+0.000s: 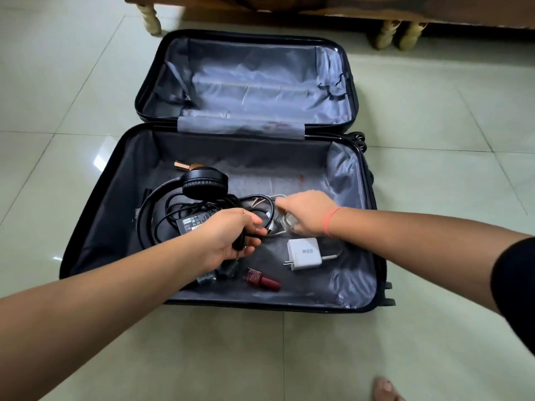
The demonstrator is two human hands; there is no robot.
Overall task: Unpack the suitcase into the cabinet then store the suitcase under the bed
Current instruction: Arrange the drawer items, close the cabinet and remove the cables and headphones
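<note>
A black suitcase [95, 227] lies open on the floor, its far half bare grey lining. In the near half lie black headphones [202, 182], a black power adapter [192, 222] with tangled cables, a white 65W charger [304, 253], a dark red bottle [262, 280] and a small gold-capped item [183, 165]. My left hand [228, 240] grips a black cable [260, 211] near its plug. My right hand [307, 212] reaches down over a coil of white cable [285, 224], fingers curled onto it.
A wooden bed or cabinet on turned pale legs [152, 20] stands just beyond the suitcase, more legs [386, 34] at the right. Glossy pale floor tiles [434, 111] surround the case. My foot [386, 389] shows at the bottom right.
</note>
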